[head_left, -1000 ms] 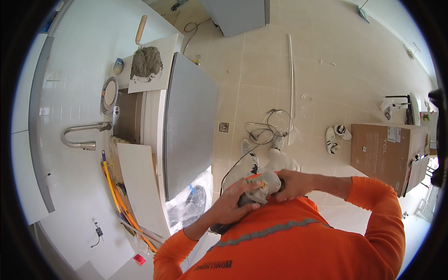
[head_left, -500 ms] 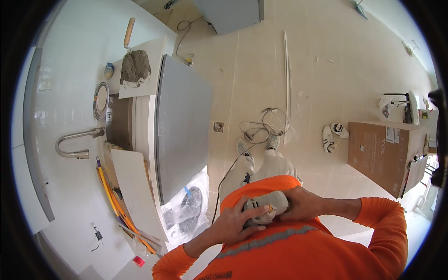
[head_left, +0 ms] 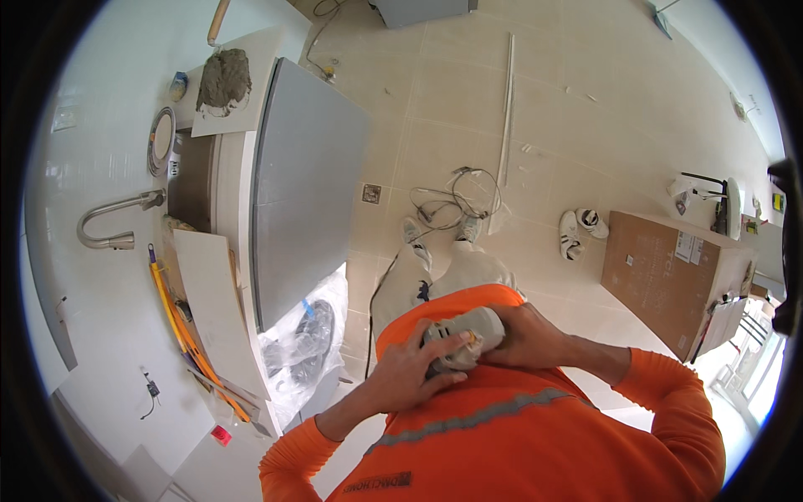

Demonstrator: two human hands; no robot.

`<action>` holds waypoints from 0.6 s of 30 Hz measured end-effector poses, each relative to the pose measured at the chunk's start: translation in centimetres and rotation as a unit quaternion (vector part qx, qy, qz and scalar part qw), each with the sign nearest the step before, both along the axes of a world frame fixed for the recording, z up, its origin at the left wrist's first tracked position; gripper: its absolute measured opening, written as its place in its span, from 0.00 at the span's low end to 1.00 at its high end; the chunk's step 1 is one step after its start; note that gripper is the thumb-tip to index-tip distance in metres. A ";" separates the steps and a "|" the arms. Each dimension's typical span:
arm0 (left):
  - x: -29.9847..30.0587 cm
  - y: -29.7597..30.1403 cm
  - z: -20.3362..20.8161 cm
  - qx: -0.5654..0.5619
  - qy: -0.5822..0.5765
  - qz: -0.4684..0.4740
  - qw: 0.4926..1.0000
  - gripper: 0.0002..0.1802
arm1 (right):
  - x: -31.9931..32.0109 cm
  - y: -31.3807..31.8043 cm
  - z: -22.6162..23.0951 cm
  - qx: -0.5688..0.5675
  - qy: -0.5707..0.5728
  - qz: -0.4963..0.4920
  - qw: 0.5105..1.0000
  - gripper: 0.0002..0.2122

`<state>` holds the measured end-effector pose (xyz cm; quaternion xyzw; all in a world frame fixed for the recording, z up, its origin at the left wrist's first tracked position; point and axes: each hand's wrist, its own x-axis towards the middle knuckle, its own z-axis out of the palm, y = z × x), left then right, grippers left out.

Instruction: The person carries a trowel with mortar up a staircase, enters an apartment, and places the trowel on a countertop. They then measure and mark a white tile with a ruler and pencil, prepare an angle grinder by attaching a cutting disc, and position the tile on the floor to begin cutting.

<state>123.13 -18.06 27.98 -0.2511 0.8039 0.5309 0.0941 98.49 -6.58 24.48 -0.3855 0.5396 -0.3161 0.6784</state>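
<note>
Close against my orange shirt, I hold a grey power tool (head_left: 471, 336) with both hands. My left hand (head_left: 407, 368) wraps round its slotted body, one finger laid along the top. At the other end, my right hand (head_left: 529, 336) is closed on the tool; its fingers are mostly hidden behind the housing, as is the tool's working end. A dark cord (head_left: 372, 314) hangs past my left leg and runs to a loose coil (head_left: 454, 201) on the tiles by my feet.
Left of me stand a counter with a sink (head_left: 194, 180), a curved faucet (head_left: 117, 222), a mortar heap (head_left: 223, 81) on a board and a grey panel (head_left: 309, 184). Shoes (head_left: 577, 232), a large cardboard box (head_left: 657, 272) and a long thin strip (head_left: 507, 117) lie on the right.
The view has turned slightly, so the room's things sit further left and higher in the picture. Both hands keep the tool close to my body, with their grip much the same.
</note>
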 end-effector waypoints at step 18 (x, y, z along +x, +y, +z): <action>-2.3 -4.1 -1.9 0.088 0.111 0.246 0.959 0.39 | -1.3 -4.3 -1.2 -0.134 0.098 -0.179 0.970 0.23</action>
